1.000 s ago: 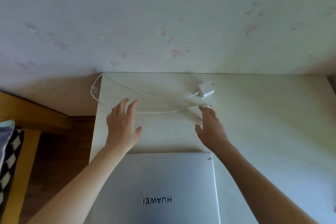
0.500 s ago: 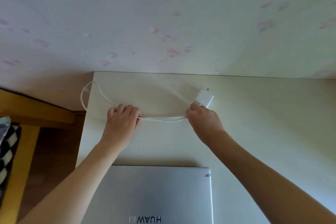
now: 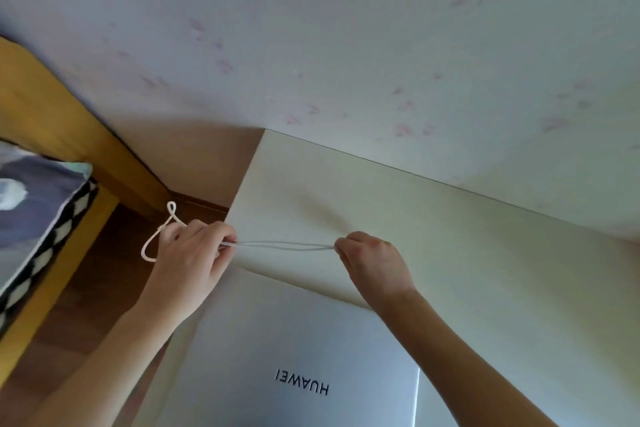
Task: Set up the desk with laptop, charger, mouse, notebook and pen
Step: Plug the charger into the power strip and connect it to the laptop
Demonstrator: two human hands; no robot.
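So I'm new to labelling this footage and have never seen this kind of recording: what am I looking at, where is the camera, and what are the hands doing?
There is no machine here. A person wears a wide-angle camera on the head, looking forward and down, so the two bare arms reach in from the bottom of the picture. The pale surface is a desk pushed against a wall with faint pink marks. A closed silver laptop lies on it, nearest the person. The left hand and the right hand each pinch a white charger cable, which runs doubled and taut between them above the desk. A loop of it sticks out past the left hand, beyond the desk's edge. The plug block is not visible. At far left are a yellow wooden frame and a patterned cushion.
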